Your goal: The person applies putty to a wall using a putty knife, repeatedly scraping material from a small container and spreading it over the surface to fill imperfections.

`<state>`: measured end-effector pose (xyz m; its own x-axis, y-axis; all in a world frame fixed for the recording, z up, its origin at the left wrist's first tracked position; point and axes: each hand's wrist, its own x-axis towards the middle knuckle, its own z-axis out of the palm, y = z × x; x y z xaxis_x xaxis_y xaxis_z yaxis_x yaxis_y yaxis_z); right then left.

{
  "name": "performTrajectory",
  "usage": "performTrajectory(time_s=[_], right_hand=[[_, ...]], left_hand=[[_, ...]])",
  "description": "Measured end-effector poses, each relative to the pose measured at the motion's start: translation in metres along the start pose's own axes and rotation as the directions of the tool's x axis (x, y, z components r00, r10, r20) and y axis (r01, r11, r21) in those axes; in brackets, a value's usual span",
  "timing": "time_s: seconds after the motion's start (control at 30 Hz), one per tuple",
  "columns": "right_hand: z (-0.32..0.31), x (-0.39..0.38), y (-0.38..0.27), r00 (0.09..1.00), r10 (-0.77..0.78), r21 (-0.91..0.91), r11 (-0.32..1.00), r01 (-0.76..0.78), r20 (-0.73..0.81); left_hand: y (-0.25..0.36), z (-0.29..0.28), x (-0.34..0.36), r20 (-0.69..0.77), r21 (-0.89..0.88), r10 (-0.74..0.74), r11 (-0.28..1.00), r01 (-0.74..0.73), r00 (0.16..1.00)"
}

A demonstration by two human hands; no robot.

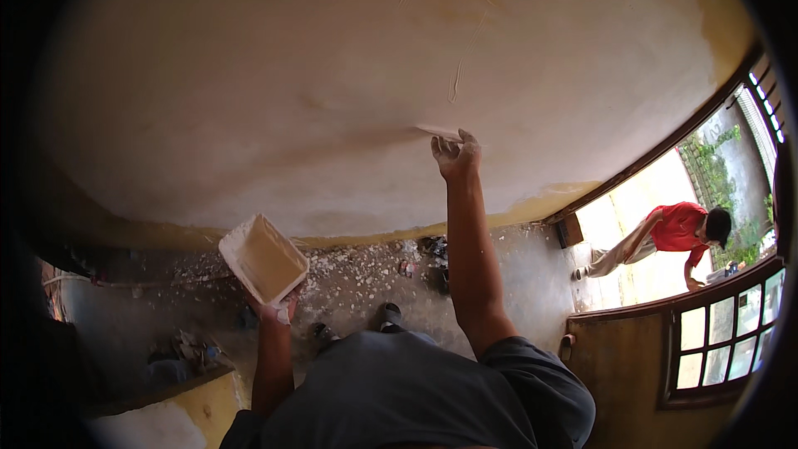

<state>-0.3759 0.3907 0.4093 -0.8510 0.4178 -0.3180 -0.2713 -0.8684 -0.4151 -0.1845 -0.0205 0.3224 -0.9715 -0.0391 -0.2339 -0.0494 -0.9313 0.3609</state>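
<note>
My right hand (459, 156), dusted white, is raised to the wall and closed on a putty knife (435, 130), whose thin pale blade lies nearly flat against the surface. The wall (249, 58) carries a smeared whitish coat, with a few raised ridges above the blade and yellow paint along its edges. Lower on the left, my left hand (281, 311) grips a rectangular tub (301, 269) from below. Its rim is crusted white, and a smooth beige paste (268, 263) fills it. Most of the left fingers are hidden under the tub.
White chips (353, 274) litter the grey floor along the wall's foot, around my shoes (391, 313). On the right, a person in a red shirt (677, 227) bends beyond a dark-framed doorway. A paned window (721, 337) is beside it. Heaped clutter (189, 353) lies at lower left.
</note>
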Motion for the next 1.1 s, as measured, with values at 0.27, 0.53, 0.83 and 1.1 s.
performTrajectory(time_s=[0.27,0.53,0.83,1.1], right_hand=[[0.167,-0.068,-0.041,0.982,-0.177,-0.031,0.984,0.175,-0.062],[0.286,-0.104,-0.086,0.965,-0.217,-0.079,0.970,0.230,0.147],[0.372,-0.135,-0.130,0.550,-0.667,-0.083,0.596,0.799,0.503],[0.276,-0.081,-0.074,-0.439,-0.160,-0.064,-0.972,0.225,0.884]], left_hand=[[-0.001,0.018,-0.007,-0.087,0.014,-0.014,1.000,0.015,0.996],[0.003,0.005,-0.002,0.012,0.004,-0.010,1.000,0.010,1.000],[0.010,-0.002,0.004,0.066,-0.003,-0.005,1.000,0.005,0.998],[0.014,-0.008,0.007,0.085,-0.019,0.024,1.000,-0.023,0.996]])
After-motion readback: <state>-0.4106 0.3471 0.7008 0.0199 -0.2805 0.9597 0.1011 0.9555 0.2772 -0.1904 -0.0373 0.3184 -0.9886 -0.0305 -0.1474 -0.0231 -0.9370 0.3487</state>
